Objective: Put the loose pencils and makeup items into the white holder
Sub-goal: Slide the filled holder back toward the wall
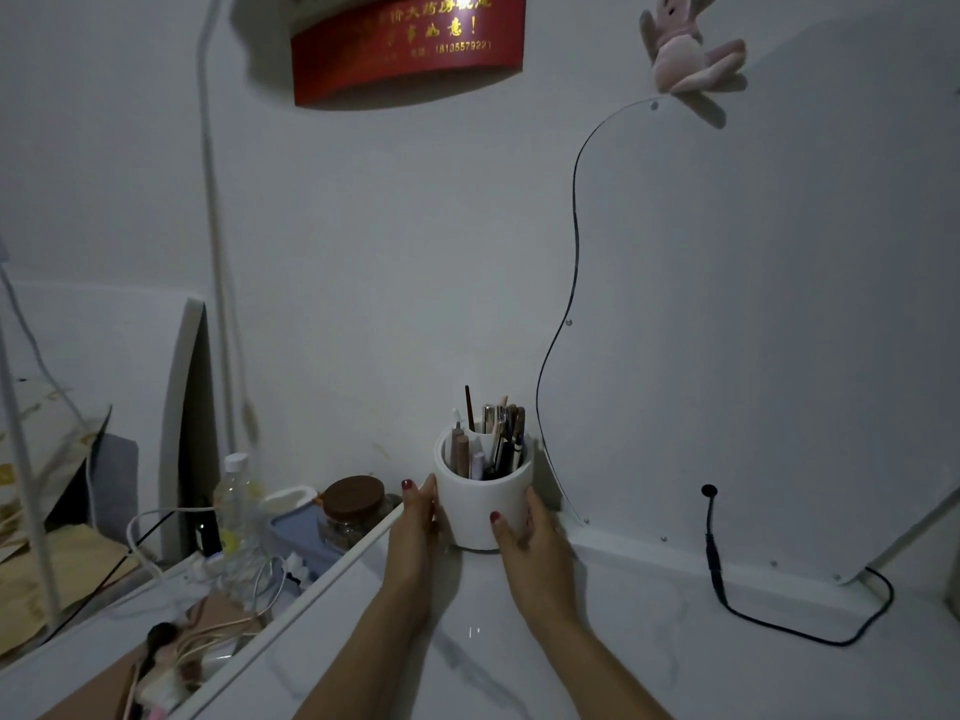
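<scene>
A: Where is the white holder (484,504) now?

B: Upright on the table (597,641), at its far edge by the wall, near the table's left edge; pencils and makeup sticks (493,441) stand in it, poking above the rim.

A: And the hands?

B: Both on it; the left hand (414,527) cups its left side, fingers together and curved against the wall of the holder; the right hand (524,537) wraps the right side, thumb across the front, fingers behind and out of sight.

A: Anything beside it?

B: A black cable (737,605) lies well to the right; a brown-lidded jar (356,504) and a clear bottle (236,498) sit off the left edge, lower down.
</scene>
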